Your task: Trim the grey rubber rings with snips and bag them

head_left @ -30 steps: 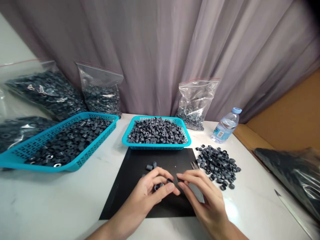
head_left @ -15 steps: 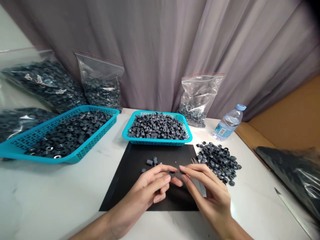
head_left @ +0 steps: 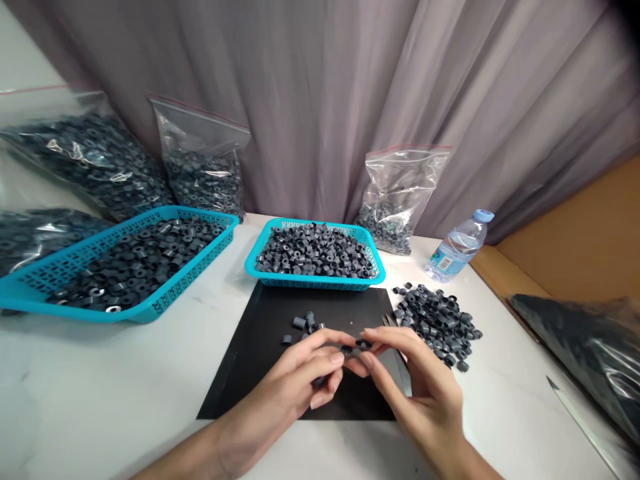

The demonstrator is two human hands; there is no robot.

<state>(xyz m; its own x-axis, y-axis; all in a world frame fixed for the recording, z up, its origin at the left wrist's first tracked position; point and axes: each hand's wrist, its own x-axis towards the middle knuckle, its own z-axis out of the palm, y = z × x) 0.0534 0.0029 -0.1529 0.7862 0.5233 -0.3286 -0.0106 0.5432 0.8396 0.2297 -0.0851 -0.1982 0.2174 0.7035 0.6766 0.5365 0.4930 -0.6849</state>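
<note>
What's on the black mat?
Loose grey pieces, a pale speck and, at the right edge, metal tips. The left hand and right hand hide part of the mat; anything beneath them can't be seen.

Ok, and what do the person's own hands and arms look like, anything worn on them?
Both the bare left hand and bare right hand have slim fingers and no gloves. No rings, watch or bracelet can be seen. The visible parts of the left forearm and right forearm are uncovered, with no sleeve in view and no obvious markings.
</note>
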